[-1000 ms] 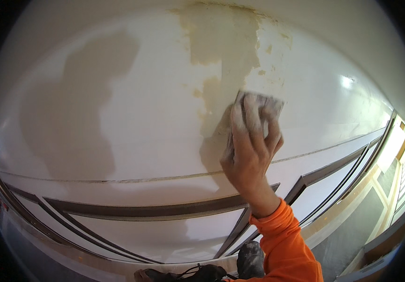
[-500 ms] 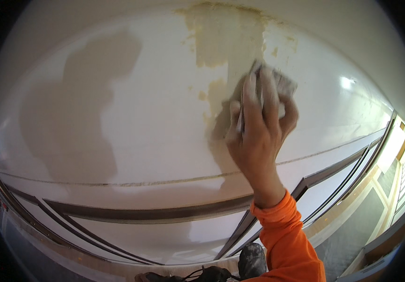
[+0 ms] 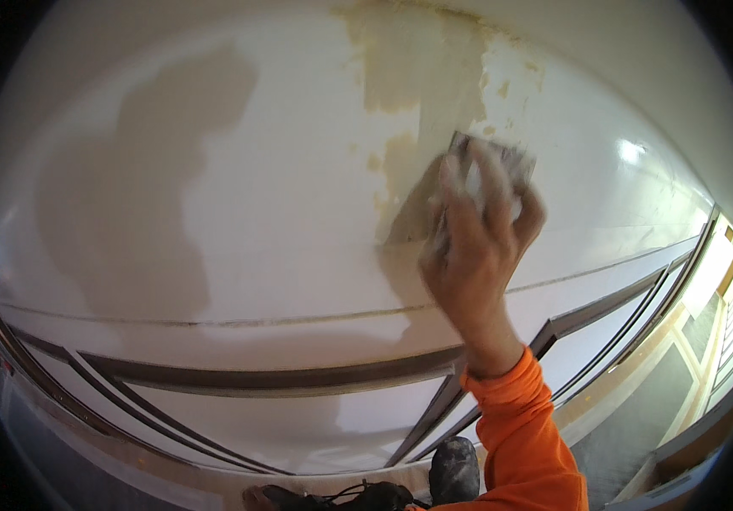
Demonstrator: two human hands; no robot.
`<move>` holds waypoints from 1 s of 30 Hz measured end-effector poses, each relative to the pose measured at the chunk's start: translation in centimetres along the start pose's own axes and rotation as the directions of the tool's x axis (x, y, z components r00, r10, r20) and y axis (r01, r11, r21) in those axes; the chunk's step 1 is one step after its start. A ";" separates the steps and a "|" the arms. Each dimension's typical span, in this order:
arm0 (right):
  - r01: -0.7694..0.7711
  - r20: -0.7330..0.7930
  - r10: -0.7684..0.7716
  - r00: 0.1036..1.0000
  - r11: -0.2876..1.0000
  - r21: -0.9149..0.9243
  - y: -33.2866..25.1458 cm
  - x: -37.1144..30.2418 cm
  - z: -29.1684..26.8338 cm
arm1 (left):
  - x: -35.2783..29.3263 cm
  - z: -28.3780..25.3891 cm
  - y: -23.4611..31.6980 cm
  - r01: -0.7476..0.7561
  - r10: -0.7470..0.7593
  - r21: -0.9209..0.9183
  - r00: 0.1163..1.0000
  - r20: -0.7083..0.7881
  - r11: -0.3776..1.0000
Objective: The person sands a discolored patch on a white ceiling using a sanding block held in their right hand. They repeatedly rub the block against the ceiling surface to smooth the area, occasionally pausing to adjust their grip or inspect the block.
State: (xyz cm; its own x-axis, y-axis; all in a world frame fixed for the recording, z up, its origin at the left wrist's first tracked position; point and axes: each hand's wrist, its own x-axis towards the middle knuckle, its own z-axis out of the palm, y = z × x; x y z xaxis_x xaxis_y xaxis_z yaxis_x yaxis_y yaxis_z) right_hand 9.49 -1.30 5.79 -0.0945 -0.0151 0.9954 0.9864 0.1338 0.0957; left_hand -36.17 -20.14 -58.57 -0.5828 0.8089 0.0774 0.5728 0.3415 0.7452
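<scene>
My right hand [image 3: 481,243], in an orange sleeve [image 3: 520,426], is pressed to a pale wall [image 3: 298,187] with its fingers bent around a flat, dark grey sanding pad [image 3: 515,162]. Motion blurs the fingers and the pad, and the hand covers much of the pad. Above and left of the hand is a patch of beige filler [image 3: 400,68] with ragged yellowish edges. My left hand is out of view.
Dark moulding [image 3: 273,381] frames panels on the lower wall, under a thin horizontal line. At the bottom edge are dark, dusty shoes [image 3: 454,473]. Grey floor covering [image 3: 639,417] runs along the right, towards a bright opening. A large shadow falls on the wall's left.
My right hand and the sanding pad have slid slightly down the wall and a little right. The hand still grips the pad.
</scene>
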 end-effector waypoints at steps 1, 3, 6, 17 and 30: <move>-0.007 -0.035 0.009 0.999 0.999 0.040 -0.4 2.5 0.1 | -0.2 -0.2 -3.1 -0.027 0.030 0.129 0.999 -0.017 0.991; -0.021 -0.031 0.021 0.999 1.000 -0.005 0.5 3.0 -0.6 | 0.4 1.2 -1.0 0.087 -0.087 -0.059 0.996 -0.005 0.995; -0.041 0.022 0.042 0.999 0.999 -0.023 -0.4 -1.8 -0.2 | -1.0 -0.1 0.1 -0.114 0.121 0.066 0.987 -0.110 0.991; -0.046 0.000 0.046 0.999 0.998 0.031 -0.8 -2.3 0.3 | -0.2 0.0 -2.1 -0.012 0.019 0.078 0.996 -0.086 0.997; -0.033 -0.018 0.033 0.999 0.999 -0.018 -0.6 2.0 -0.1 | 1.0 -0.1 1.0 0.026 -0.017 -0.078 0.993 0.116 0.997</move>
State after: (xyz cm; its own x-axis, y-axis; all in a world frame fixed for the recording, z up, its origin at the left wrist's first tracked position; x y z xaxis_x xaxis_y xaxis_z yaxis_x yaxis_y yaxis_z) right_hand 8.71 -1.46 7.70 -0.0600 -0.0282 0.9978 0.9912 0.1165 0.0629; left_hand -36.21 -19.03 -57.71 -0.5216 0.8531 -0.0121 0.5106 0.3235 0.7966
